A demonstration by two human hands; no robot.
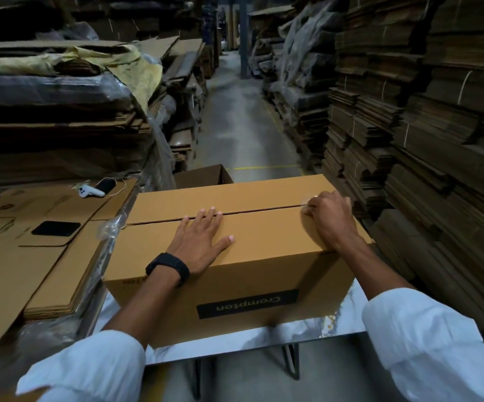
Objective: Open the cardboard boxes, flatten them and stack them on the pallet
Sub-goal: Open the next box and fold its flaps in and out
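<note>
While the left hand presses flat, fingers straight, on the box atop the table, the right hand curls at the box seam's right end, seemingly pinching clear tape; a jerky pull could tear it short, or slide the box.

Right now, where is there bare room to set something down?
The flattened stack is bare from the phone to its near edge, and the table shows a strip before the box. The box top is crowded: left hand flat, right hand pinching tape.
</note>
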